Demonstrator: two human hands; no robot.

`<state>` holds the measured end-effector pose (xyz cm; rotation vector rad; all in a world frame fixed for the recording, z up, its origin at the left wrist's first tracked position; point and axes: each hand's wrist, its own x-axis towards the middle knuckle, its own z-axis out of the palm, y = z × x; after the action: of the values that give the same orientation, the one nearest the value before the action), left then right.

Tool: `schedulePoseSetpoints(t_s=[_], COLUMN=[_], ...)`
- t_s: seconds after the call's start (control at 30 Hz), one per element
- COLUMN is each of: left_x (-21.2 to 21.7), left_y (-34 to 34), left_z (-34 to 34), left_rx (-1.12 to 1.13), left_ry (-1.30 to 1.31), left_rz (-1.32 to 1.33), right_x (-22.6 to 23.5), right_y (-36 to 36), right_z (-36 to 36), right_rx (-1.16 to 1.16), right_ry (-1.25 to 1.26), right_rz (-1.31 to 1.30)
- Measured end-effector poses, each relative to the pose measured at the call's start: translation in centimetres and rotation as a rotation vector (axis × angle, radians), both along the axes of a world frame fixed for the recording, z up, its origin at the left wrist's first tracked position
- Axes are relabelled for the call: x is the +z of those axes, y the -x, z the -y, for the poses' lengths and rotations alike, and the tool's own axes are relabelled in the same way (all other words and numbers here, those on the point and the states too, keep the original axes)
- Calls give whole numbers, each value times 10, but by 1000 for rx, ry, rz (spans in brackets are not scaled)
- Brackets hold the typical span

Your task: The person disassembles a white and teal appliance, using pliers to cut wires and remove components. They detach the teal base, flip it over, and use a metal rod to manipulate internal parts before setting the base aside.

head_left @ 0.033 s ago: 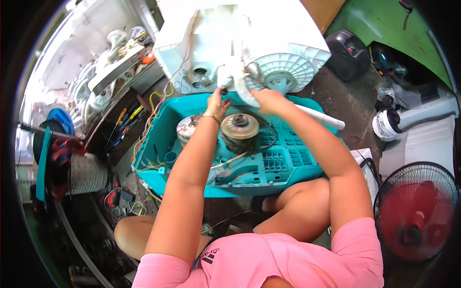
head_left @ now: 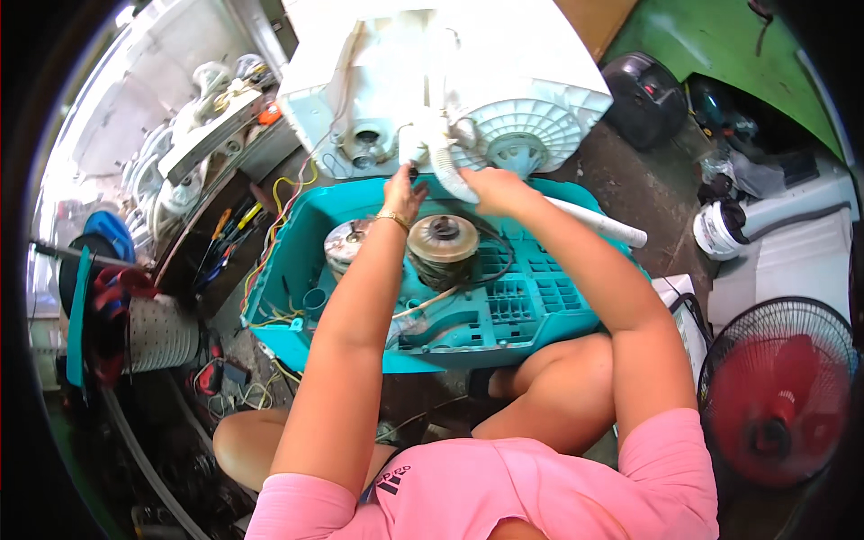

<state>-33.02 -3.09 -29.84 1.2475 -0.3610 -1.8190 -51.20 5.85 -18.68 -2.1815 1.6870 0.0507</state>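
White, ridged plastic forms the corrugated hose point(head_left: 445, 166), which bends down between the two hands. The right hand point(head_left: 497, 191) is clamped on the hose's lower bend, thumb side toward the ridges, some fingers hidden behind it. The left hand point(head_left: 403, 196), with a metal-banded watch or bracelet point(head_left: 393, 217) at its wrist, reaches up with fingers partly apart, touching a small dark piece point(head_left: 413, 170) beneath a rounded white fitting point(head_left: 411, 142); whether it grips that piece I cannot tell.

Beyond both hands stands a smooth white casing point(head_left: 540, 54), with a ribbed, fan-shaped grille point(head_left: 531, 126) moulded into it above the right hand. A smooth white pipe point(head_left: 598, 222) slants away to the right of the right hand, over the rim of a turquoise plastic base point(head_left: 414, 360).

This deep base lies below both hands, its floor on the right cut into square grid openings. Between the forearms sits a squat motor point(head_left: 441, 238) with a translucent, amber-tinted round cap and a dark hub; a stained pale drum-shaped part point(head_left: 340, 245) shows just left of the left forearm. Farther right, past the right elbow, is a red-bladed fan point(head_left: 783, 396) in a black wire cage.
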Motion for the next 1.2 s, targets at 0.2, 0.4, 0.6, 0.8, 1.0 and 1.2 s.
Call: schedulePoseSetpoints(t_s=[0.2,0.4,0.6,0.8,1.0,1.2], left_x=[-25,-1,108,252,121,-40], left_y=[30,7,-82,-243,-492,-632], left_z=[6,-16,-15,-62,-141,-262], left_rx=[39,-37,-360,-538,-288,325], left_ry=[10,-96,194,737,333,-143], left_rz=[-76,-22,2,736,835,654], right_x=[5,12,-3,34,54,9], right_y=[21,33,38,64,148,184], right_z=[-10,-9,-17,-83,-170,-263], right_rx=[-78,-78,-10,-109,-409,-843], right_ry=[-77,-171,-254,-15,511,691], right_rz=[49,-39,52,-46,115,219])
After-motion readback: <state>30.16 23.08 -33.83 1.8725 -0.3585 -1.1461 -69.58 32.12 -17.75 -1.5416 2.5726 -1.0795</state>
